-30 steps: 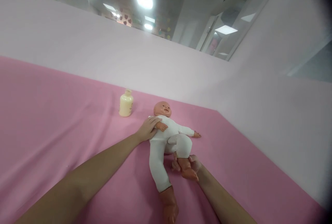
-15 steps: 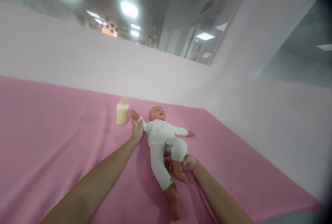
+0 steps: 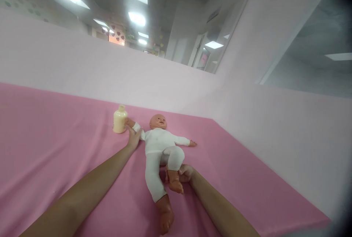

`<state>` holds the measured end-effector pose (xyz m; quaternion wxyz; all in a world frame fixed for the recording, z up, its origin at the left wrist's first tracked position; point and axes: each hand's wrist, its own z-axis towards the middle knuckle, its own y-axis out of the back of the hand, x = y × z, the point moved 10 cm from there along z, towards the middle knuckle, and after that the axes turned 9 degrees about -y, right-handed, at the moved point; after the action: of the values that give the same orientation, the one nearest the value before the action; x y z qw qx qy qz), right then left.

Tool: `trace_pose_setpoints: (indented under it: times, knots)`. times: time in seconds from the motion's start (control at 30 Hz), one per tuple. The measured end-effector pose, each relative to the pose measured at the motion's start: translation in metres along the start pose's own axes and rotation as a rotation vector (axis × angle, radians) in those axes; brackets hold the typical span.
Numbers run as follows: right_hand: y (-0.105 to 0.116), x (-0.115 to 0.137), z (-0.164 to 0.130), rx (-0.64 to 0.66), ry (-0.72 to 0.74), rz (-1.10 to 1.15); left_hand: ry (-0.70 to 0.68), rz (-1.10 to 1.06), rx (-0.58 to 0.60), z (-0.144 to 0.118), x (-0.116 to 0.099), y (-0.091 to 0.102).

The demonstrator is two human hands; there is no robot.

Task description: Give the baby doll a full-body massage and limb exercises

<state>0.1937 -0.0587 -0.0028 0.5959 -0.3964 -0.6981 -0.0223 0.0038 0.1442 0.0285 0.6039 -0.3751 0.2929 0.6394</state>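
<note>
A baby doll (image 3: 159, 141) in a white bodysuit lies on its back on the pink sheet (image 3: 236, 178), head toward the wall. My left hand (image 3: 134, 137) is closed around the doll's sleeved arm at the left, just below its small hand. With its fingers wrapped behind the lower leg, my right hand (image 3: 186, 173) holds the doll's bent leg near the ankle. The doll's other leg stretches straight toward me. A cream-coloured bottle (image 3: 120, 120) stands upright close to the doll's left-side hand; whether they touch I cannot tell.
A pale pink wall (image 3: 82, 72) rises behind the sheet. Above it a window (image 3: 154, 17) shows ceiling lights and a doorway. Another window (image 3: 316, 57) is at the right. The sheet has folds at the left, and its edge runs down the right side.
The whole view has shifted, so doll, bottle and hands appear further left. The doll's left-side arm reaches out closer to the bottle. Both hands keep their hold.
</note>
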Motion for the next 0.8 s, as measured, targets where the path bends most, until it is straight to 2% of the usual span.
trace_pose_setpoints:
  times: [0.13, 0.43, 0.67, 0.8]
  knots:
    - [0.002, -0.004, 0.001, 0.026, -0.007, -0.006, 0.032, -0.04, -0.027, -0.003, 0.005, -0.001]
    - [0.014, -0.013, 0.004, 0.02, -0.049, 0.04, 0.081, 0.113, -0.012, -0.01, 0.009, 0.002]
    - [0.007, -0.01, 0.002, 0.015, -0.051, -0.04, 0.063, 0.146, -0.007, -0.01, 0.003, 0.002]
    - [-0.003, -0.006, 0.004, 0.082, -0.019, -0.075, 0.042, 0.165, -0.002, -0.009, -0.001, 0.0]
